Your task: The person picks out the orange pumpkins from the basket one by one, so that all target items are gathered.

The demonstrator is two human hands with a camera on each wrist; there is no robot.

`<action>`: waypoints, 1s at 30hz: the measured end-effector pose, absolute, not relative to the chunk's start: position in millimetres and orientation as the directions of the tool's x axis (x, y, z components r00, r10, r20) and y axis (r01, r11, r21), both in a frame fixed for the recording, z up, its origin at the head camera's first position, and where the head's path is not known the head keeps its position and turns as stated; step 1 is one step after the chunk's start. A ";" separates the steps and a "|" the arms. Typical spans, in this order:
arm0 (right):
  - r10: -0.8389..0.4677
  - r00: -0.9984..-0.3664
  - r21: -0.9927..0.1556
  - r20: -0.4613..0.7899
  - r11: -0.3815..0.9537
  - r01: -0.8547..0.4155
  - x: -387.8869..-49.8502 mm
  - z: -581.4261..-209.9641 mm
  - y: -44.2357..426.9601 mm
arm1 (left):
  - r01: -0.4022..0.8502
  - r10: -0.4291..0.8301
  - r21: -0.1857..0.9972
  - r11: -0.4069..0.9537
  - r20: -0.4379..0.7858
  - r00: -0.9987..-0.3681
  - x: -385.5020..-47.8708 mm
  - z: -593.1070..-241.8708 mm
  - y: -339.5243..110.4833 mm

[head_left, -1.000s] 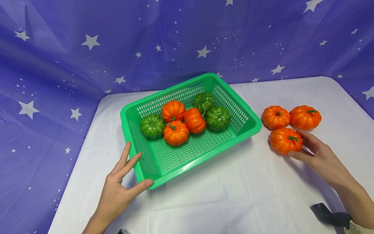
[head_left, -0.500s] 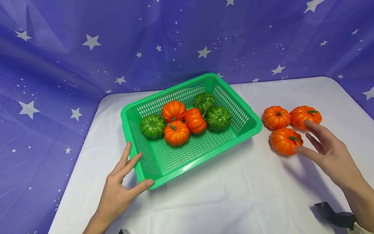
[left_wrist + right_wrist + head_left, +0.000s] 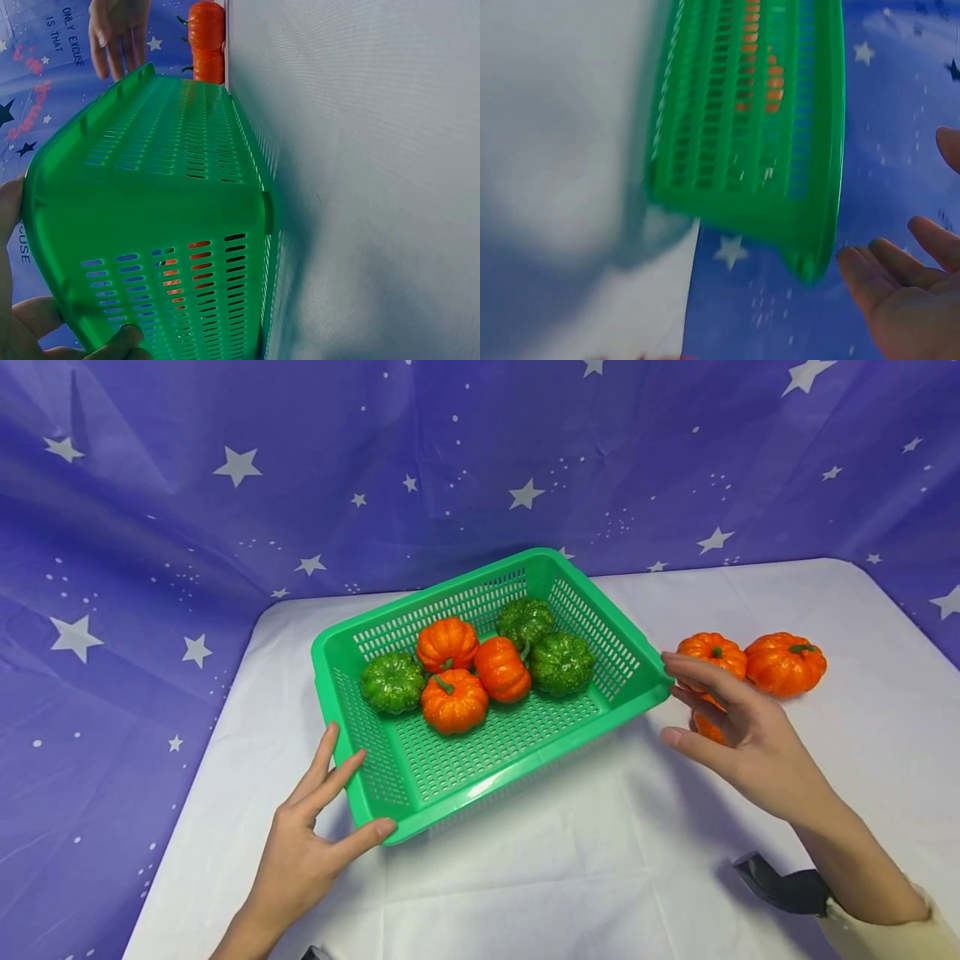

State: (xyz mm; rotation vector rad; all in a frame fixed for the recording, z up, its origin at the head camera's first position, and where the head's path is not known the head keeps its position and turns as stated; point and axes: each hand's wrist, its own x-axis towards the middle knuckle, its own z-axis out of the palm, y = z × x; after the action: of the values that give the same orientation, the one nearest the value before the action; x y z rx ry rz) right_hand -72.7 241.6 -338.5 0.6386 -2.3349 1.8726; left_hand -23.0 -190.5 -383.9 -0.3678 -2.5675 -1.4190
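Note:
A green slotted basket [image 3: 525,766] holds several small pumpkins: three orange, one of them this orange pumpkin [image 3: 453,702], and three green, among them this green pumpkin [image 3: 392,682]. My left hand [image 3: 300,852] holds the basket's left rim, thumb at the near corner; in the left wrist view a fingertip [image 3: 126,339] bears on the outer wall below. At the basket's right corner, my right hand [image 3: 757,752] has its fingers extended and carries nothing. Whether it touches the rim I cannot tell. It partly hides two orange pumpkins on the table.
To the right on the white tablecloth [image 3: 570,868] lies another orange pumpkin [image 3: 786,665], beside the two partly hidden ones. A purple star-patterned curtain [image 3: 450,460] hangs behind the table. A dark wrist mount [image 3: 787,887] is on the right forearm.
My right hand has left the nearest orange pumpkin on the table and moved left to the basket's right corner. My left hand and the basket have stayed put.

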 end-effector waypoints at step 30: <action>-0.543 -0.835 -0.859 0.092 0.380 -0.342 -174.2 -335.0 121.6 | 0.301 0.131 0.812 0.500 0.272 -0.953 -23.4 -383.9 -189.6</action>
State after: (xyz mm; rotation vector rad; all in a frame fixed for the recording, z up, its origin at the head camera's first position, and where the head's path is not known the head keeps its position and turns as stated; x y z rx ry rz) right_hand -174.2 121.6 -335.0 0.9032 -2.7744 1.6418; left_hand -23.4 -189.6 -383.9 -0.3736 -2.5653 -1.4418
